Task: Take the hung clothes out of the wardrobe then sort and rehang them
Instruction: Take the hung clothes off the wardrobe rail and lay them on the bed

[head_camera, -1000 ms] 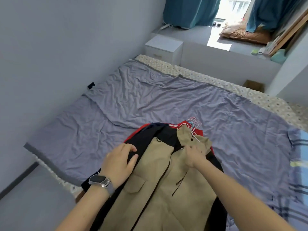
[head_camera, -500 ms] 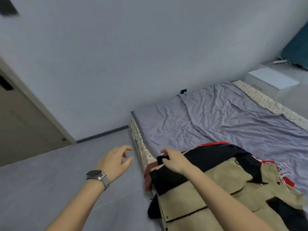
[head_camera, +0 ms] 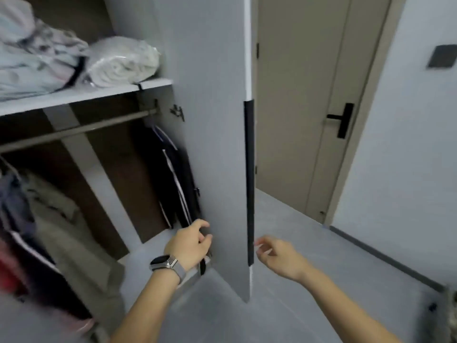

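The left hand, low in the middle of the frame with a watch on its wrist, has its fingers loosely curled and holding nothing; they sit just inside the open wardrobe door, right below the hem of the dark clothes that hang at the right end of the rail; whether the fingertips touch the cloth I cannot tell; the right hand, lower right of centre, is on the far side of the door's edge with its fingers slack and part-spread, empty; so the left hand is much the nearer one; the clothes hang with their long axis up and down, and their hanger hooks lie straight above the left fingers, at the rail under the shelf; the next reach, I judge, goes upward for those hooks; more hung clothes, blurred, fill the lower left of the frame, farther from both hands.
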Motion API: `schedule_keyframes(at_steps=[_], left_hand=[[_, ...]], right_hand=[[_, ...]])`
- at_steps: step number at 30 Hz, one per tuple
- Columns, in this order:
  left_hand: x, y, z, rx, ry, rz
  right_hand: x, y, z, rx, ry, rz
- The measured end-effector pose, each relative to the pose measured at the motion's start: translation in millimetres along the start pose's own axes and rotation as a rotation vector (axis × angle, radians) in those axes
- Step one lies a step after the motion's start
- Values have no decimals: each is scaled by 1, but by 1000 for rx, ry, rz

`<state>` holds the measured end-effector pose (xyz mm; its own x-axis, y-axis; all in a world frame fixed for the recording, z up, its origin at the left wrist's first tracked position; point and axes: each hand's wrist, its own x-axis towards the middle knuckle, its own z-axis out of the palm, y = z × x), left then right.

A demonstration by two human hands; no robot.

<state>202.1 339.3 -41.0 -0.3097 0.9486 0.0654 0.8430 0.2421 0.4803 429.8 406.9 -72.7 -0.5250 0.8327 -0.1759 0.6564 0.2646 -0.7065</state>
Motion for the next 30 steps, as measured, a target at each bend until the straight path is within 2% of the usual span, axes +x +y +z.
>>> schedule_keyframes(at_steps=[5,8,15,23,25,29,30], left_hand=[[-10,-105,-49,-75,170,-278],[3,-150,-66,-124,245,-368],[107,-213,-109,-35,368,-456],[211,-236,-134,-11,363,-432],[227,-248,-137,-26,346,-437],[250,-280,-148,-24,318,-453],[253,-288,-152,-26,315,-457]], right_hand=[[99,-87,60,-49,-201,-154],[158,-123,85,-8,-253,-209],[308,-168,114,-28,-315,-319],[440,-244,103,-4,-363,-346],[461,-259,105,27,-304,-364],[516,-283,92,174,204,-448],[532,-288,86,176,269,-424]])
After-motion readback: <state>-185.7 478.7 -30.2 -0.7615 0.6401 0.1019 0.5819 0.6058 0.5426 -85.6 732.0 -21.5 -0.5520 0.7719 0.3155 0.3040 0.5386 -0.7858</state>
